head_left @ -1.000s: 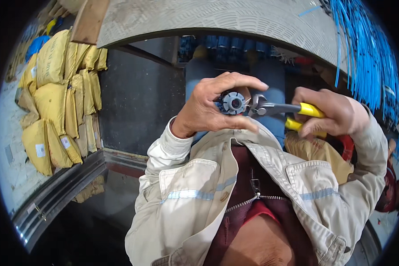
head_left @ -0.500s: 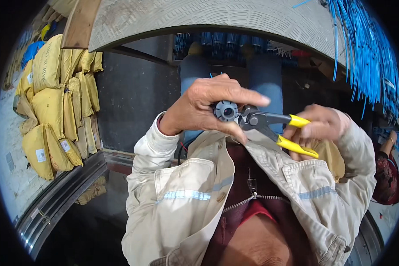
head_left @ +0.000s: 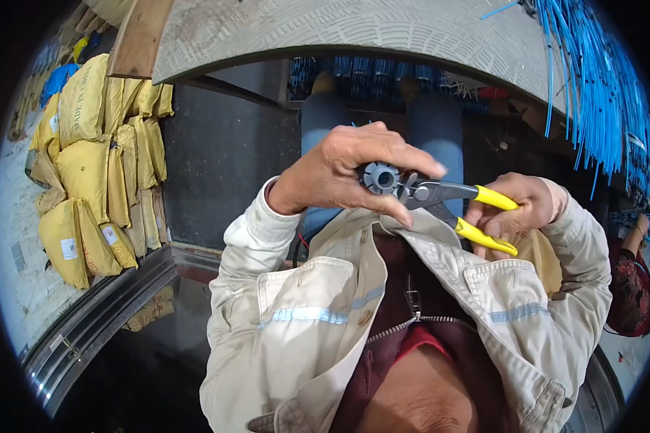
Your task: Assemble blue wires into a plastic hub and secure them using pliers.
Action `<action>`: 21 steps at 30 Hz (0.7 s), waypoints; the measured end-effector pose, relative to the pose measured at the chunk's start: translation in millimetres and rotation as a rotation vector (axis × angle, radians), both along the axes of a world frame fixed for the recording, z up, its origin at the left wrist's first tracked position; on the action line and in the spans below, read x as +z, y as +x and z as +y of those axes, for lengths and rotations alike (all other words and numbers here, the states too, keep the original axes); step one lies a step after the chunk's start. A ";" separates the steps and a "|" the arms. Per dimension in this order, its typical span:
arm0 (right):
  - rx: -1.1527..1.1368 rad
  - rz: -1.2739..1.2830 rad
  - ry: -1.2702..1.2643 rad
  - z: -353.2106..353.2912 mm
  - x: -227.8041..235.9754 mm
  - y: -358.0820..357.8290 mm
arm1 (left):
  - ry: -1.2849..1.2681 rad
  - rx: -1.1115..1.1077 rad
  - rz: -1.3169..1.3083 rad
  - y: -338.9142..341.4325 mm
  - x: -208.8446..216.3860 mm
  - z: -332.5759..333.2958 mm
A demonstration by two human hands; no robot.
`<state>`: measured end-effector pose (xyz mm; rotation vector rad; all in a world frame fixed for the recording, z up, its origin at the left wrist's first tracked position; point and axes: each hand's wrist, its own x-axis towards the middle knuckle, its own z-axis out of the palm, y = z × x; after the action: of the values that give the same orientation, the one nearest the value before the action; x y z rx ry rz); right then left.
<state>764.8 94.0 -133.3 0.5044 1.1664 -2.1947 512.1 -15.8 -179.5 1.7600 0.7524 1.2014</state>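
Note:
My left hand (head_left: 336, 162) has thumb and fingers curled around a dark grey, round plastic piece (head_left: 380, 177) with a slotted rim and a hole in its middle. Yellow-handled cutting pliers (head_left: 440, 192) reach across from the right, their jaws up against the piece's right side. Whether the jaws grip anything there is hard to make out. My right hand (head_left: 516, 208) is wrapped around the handles, which stand spread apart. The fingertips of my left hand partly cover the jaw end.
A grey textured tabletop (head_left: 354, 27) lies ahead, with a wooden board (head_left: 141, 40) at its left. Blue cable ties (head_left: 599, 101) hang over its right end. Yellow sacks (head_left: 83, 173) are stacked on the left. Another person's arm (head_left: 634, 242) shows at far right.
My right hand, blurred before, now closes steadily around the handles. Both hands, the round piece and the pliers sit slightly farther right in the picture, as does the background.

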 end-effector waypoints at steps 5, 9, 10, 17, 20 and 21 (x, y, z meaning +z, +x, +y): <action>-0.011 0.397 0.921 -13.1 20.8 -15.4 | -0.034 0.134 0.021 -1.0 -2.6 -6.6; 0.153 0.519 1.999 -29.4 7.9 -17.5 | -0.038 0.272 -0.012 2.5 -6.5 -12.9; 0.136 0.465 2.044 -30.0 3.0 -15.4 | -0.029 0.288 -0.028 3.5 -7.6 -13.1; -0.001 0.454 2.119 -17.2 -14.0 -18.6 | 0.024 0.459 -0.051 17.8 -2.8 -11.0; -0.081 0.543 2.101 -11.2 -21.2 -26.3 | 0.007 0.557 -0.034 23.2 0.1 -10.6; -0.122 0.557 2.067 -12.6 -27.1 -27.8 | 0.002 0.570 -0.031 24.0 0.4 -11.3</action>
<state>737.0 81.4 -160.3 0.6189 3.3938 -0.2867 536.1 -27.1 -179.1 1.5686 1.2877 1.5897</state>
